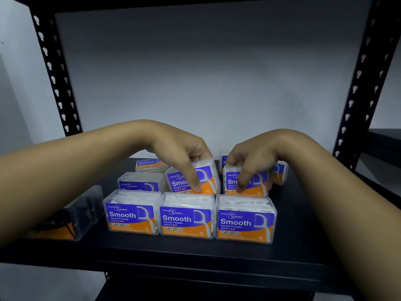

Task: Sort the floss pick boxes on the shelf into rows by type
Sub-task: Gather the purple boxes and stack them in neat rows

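Black metal shelving [195, 255] with perforated uprights stands against a pale grey wall; on its dark board sit clear plastic boxes of floss picks with purple and orange labels. Both hands reach in from above, wrists arched; the left hand [180, 153] pinches the tilted Smooth box [206, 177] from the top, thumb down its front label and fingers curled over its back edge; the right hand [251, 157] pinches the upright Smooth box [253, 183] the same way, thumb on the label, fingers over the top. These two held boxes sit side by side, just apart; directly in front of them runs a front row of three Smooth boxes [186, 218], touching one another. Left of the left hand's box stands another Smooth box [141, 181]; behind that lies a Round box [149, 165]; behind the right hand two further boxes [280, 172] are partly hidden. Far left of the grips lies a dark box [71, 216], its label unreadable.
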